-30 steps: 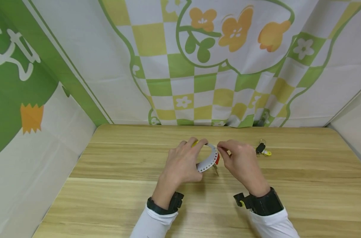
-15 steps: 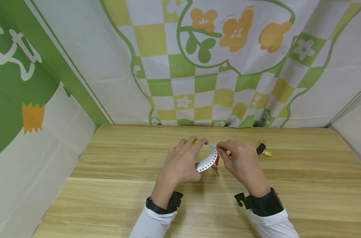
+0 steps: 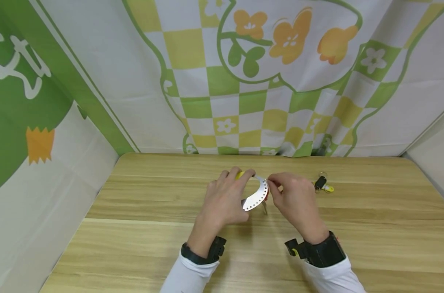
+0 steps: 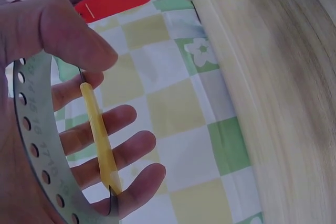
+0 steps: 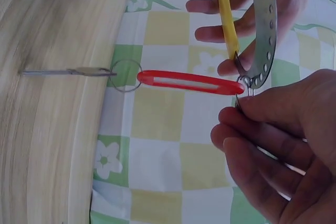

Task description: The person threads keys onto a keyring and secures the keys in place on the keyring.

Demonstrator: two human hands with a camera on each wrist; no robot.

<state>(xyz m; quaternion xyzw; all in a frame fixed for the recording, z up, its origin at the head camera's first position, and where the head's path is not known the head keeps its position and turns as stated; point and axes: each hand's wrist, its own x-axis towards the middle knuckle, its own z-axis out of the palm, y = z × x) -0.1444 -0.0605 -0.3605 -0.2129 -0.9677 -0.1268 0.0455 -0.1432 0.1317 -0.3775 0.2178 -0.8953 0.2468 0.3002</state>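
Holder: your curved metal plate (image 3: 256,198) is silvery, with a row of round holes and faint printed numbers along its edge, and a yellow handle (image 4: 100,135) across its gap; it sits just below centre in the head view.
Left hand (image 3: 223,199): your fingers curl round the holder.
Right hand (image 3: 299,199): your thumb and forefinger pinch a small wire ring (image 5: 237,98) at the plate's end; whether it passes through a hole, you cannot tell.
Red tag (image 4: 118,1): joined to that ring; in your right wrist view its frame surrounds a pale strip.
Key (image 5: 86,71): hangs from the tag by a split ring (image 5: 126,92).
Right of centre: a black fob (image 3: 321,182) and yellow tag (image 3: 329,189) lie on the wooden table (image 3: 134,244).
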